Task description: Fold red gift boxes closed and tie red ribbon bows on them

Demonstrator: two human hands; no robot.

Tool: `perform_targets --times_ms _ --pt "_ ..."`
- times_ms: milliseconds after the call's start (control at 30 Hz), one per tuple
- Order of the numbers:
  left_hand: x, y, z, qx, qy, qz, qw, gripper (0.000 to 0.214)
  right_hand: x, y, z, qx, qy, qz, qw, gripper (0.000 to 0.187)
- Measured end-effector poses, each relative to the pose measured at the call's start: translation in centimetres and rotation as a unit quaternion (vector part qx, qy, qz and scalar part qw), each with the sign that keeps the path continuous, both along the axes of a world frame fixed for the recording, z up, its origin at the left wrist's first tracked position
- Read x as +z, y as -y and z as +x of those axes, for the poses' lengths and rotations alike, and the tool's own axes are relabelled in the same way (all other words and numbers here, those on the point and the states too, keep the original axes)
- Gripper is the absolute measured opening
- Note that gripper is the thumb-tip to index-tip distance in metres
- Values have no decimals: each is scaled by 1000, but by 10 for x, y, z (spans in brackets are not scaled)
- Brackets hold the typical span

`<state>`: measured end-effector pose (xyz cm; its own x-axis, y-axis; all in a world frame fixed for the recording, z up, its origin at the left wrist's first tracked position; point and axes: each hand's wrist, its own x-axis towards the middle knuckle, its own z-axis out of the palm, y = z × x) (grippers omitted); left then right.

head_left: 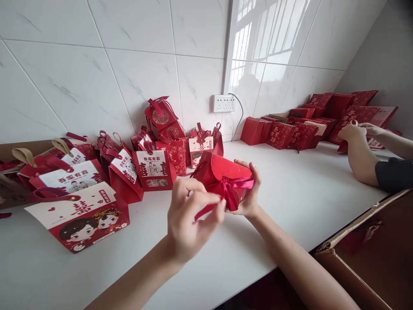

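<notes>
A red gift box (222, 165) with a curved flap is held up over the white table, tilted toward me. My right hand (250, 191) wraps around its right side and underside, with some fingers hidden behind it. Across the front of the box runs a pink-red ribbon (234, 184) gathered in a knot or bow. The thumb and a finger of my left hand (193, 211) pinch the ribbon close to the knot. One ribbon end hangs down behind those fingers.
Several red and white gift boxes (155, 168) crowd the left and back of the white table (155, 267). Red boxes (280, 134) stand along the wall at right, near another person's hands (358, 130). An open cardboard box (351, 275) sits below the table edge. A power socket (223, 103) is on the wall.
</notes>
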<state>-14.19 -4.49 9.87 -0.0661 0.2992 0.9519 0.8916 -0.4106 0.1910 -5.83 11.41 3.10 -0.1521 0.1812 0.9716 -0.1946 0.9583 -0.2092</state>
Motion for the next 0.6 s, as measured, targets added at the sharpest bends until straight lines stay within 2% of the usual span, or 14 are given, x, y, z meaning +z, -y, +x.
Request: perform_targets --times_ms 67,133,300,600 --pt "2 4 5 -4 -102 29 994 14 0 2 -1 21 -24 8 999 108" --pt "1 5 5 -2 -159 37 987 15 0 3 -1 38 -37 10 999 103" --pt "-1 6 2 -5 -160 33 987 15 -2 2 -1 48 -44 20 998 104" --pt "4 12 3 6 -161 25 987 13 6 5 3 0 -36 28 999 111"
